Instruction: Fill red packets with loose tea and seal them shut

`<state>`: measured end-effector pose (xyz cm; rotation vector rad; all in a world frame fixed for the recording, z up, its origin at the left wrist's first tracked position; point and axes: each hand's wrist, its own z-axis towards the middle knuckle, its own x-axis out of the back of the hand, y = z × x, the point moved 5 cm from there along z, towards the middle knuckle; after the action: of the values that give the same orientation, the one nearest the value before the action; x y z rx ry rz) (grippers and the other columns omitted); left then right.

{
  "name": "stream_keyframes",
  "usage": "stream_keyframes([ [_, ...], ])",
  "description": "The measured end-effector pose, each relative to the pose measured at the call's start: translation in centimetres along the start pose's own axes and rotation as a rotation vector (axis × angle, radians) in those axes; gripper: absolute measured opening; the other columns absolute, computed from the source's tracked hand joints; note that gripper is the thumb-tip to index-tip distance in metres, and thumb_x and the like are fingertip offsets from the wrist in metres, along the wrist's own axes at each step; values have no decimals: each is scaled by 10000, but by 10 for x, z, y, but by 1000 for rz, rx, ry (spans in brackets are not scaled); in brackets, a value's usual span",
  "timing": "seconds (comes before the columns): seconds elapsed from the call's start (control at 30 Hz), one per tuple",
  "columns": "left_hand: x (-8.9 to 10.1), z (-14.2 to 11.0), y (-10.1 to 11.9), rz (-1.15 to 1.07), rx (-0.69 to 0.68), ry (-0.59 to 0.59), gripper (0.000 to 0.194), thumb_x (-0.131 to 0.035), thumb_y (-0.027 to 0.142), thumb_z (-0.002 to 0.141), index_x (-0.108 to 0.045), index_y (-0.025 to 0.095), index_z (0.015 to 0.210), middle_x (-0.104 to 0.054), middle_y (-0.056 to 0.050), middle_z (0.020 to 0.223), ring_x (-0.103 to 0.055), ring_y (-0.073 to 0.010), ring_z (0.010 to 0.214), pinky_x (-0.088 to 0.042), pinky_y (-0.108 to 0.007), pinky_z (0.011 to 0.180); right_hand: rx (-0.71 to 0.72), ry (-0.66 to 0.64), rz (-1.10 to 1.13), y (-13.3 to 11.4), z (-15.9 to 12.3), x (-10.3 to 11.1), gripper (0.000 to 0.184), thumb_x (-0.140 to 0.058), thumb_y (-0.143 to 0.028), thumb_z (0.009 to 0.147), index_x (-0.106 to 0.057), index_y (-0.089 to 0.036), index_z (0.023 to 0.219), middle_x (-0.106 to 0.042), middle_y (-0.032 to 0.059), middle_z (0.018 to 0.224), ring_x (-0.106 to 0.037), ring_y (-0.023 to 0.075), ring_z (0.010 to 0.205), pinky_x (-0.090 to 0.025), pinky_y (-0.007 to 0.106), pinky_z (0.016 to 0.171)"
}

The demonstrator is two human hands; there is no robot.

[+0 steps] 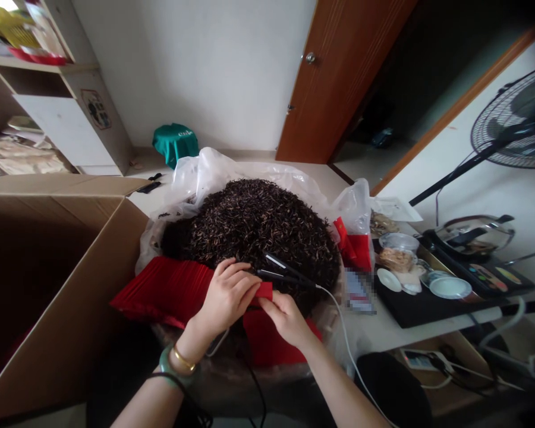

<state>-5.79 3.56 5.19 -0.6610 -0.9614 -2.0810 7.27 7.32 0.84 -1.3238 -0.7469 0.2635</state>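
Both of my hands meet on a small red packet (264, 290) in front of a heap of dark, dry tea leaves (258, 217). My left hand (232, 291) is closed on the packet's left part, its fingers bent over it. From the right, my right hand (289, 320) pinches its lower edge between thumb and fingers. Just beyond the packet, a black flat iron (289, 278) with pale plates rests on the leaves, its jaws apart. A long row of red packets (164, 288) stands to the left. More red packets (271, 342) lie below my hands, partly covered by them.
Clear plastic (214, 169) lines the heap's container. At left stands an open cardboard box (66, 285). On the right are other red packets (360, 251), a black tray (410, 312) with dishes, and a fan (517, 119). A white cord (345, 339) trails from the iron.
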Motion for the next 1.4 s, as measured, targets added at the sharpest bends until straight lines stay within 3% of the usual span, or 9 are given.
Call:
stream_keyframes([
  [0.1, 1, -1, 4, 77, -85, -1, 300, -550, 379, 876, -647, 200, 1095, -727, -77, 1039, -577, -270, 1129, -225, -514, 1105, 21, 42, 203, -2, -1, 4, 369, -475, -477, 904, -697, -196, 994, -712, 60, 940, -638, 223, 904, -496, 350, 866],
  [0.17, -5, -2, 5, 82, -118, -65, 445, -588, 465, 829, -614, 179, 1170, -707, -102, 1098, -580, -274, 1119, -239, -494, 1105, 12, -1, 285, -4, 0, 5, 388, -487, -502, 898, -695, -206, 1038, -713, 58, 1003, -637, 226, 966, -481, 367, 924],
  [0.4, -25, -7, 2, 243, -110, -156, 599, -699, 372, 755, -513, 215, 1303, -601, -91, 1312, -448, -324, 1279, -102, -572, 1136, -168, -123, 402, 12, 1, 8, 557, -529, -602, 847, -609, -218, 1243, -607, 72, 1289, -487, 249, 1263, -310, 422, 1113],
  [0.63, -34, -11, 14, 342, 30, -241, 651, -761, 261, 668, -529, 190, 1272, -604, -101, 1308, -565, -304, 1134, -438, -430, 852, -274, -232, 475, 21, -2, 3, 653, -507, -636, 841, -505, -223, 1348, -462, 68, 1444, -269, 216, 1416, -119, 417, 1185],
  [0.73, -36, -11, 17, 350, 69, -267, 655, -777, 252, 658, -531, 184, 1261, -619, -115, 1283, -635, -267, 982, -462, -388, 754, -258, -247, 563, 17, 0, 0, 640, -480, -651, 848, -526, -222, 1321, -519, 67, 1392, -333, 201, 1383, -146, 406, 1179],
  [0.9, -39, -14, 15, 318, 102, -249, 635, -764, 214, 663, -518, 174, 1247, -621, -134, 1275, -641, -268, 1039, -491, -366, 760, -292, -365, 710, -1, 5, -3, 662, -423, -715, 829, -598, -207, 1217, -623, 88, 1249, -460, 214, 1282, -247, 413, 1136],
  [1.07, -40, -19, 8, 259, 129, -131, 567, -715, 112, 636, -547, 155, 1176, -677, -134, 1176, -665, -267, 1016, -545, -362, 775, -249, -445, 593, -18, 5, 6, 706, -362, -716, 854, -603, -157, 1212, -683, 118, 1075, -569, 242, 1135, -348, 458, 1045],
  [1.27, -28, -24, 1, 237, 153, 63, 473, -646, 76, 658, -566, 167, 1115, -727, -86, 1043, -697, -228, 903, -573, -311, 762, -317, -325, 523, -24, 7, 29, 731, -459, -729, 799, -596, -155, 1231, -691, 148, 1113, -593, 246, 1141, -310, 465, 1083],
  [1.4, -15, -27, -11, 225, 256, 137, 386, -659, 173, 715, -578, 194, 1092, -734, -60, 1005, -704, -212, 850, -571, -291, 733, -323, -51, 452, -7, 19, 43, 529, -392, -596, 890, -634, -169, 1086, -716, 137, 1029, -694, 233, 921, -506, 433, 881],
])
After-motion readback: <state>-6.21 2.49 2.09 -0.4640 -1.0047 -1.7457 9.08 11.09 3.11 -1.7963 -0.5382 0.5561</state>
